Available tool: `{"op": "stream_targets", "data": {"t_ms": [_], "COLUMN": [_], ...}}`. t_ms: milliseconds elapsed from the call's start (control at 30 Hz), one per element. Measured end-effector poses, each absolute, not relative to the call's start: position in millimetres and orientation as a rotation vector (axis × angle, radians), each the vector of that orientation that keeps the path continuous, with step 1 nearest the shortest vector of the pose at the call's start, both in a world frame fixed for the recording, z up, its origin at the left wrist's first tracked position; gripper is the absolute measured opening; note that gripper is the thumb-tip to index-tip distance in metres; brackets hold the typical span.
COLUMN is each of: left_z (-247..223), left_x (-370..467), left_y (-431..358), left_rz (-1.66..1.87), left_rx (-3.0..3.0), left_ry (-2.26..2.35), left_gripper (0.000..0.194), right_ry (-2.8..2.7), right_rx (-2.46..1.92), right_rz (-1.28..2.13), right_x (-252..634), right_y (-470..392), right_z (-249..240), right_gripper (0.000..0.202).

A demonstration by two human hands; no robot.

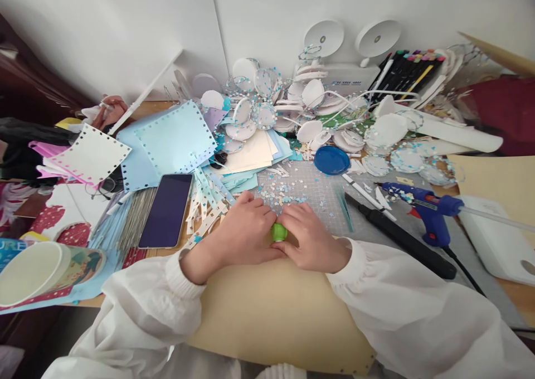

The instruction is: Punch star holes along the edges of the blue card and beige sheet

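Hands are meeting near the middle of the table's front edge, both wearing white sleeves. The left hand [246, 231] and the right hand [309, 237] are pressing together around a small green punch [278, 232], fingers curled closed over it so that only its top is showing between them. The punch is sitting at the far edge of a tan sheet of card [276, 312], which is lying over the front edge of the table. Just beyond the knuckles, blue and white paper bits [284, 192] are lying scattered on the grey cutting mat [321, 192]. A dark phone [166, 210] is lying left of the left hand, beside cut paper strips [207, 203]. A blue glue gun [426, 206] and a black tool [397, 237] are lying toward the right edge, well apart from the hands. A blue lid [331, 160] is sitting farther back, in front of a heap of white paper discs [313, 108]. A paper cup [42, 270] is lying at the front left corner.
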State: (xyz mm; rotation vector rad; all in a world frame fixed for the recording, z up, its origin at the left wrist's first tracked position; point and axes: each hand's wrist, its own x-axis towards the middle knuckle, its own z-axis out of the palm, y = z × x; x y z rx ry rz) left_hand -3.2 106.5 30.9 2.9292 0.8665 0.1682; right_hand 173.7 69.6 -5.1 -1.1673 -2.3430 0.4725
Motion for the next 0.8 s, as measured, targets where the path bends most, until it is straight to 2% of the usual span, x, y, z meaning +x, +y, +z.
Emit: {"op": "stream_targets", "data": {"t_ms": [800], "left_z": [24], "left_x": [-5], "left_y": [118], "left_rz": [0.154], "left_rx": [2.919], "left_ry": [0.752], "left_gripper": [0.041], "right_ry": [-2.275], "right_rx": [-1.1], "right_rz": [0.556], "right_x": [175], "right_y": [71], "right_z": [-12], "right_gripper": [0.023]}}
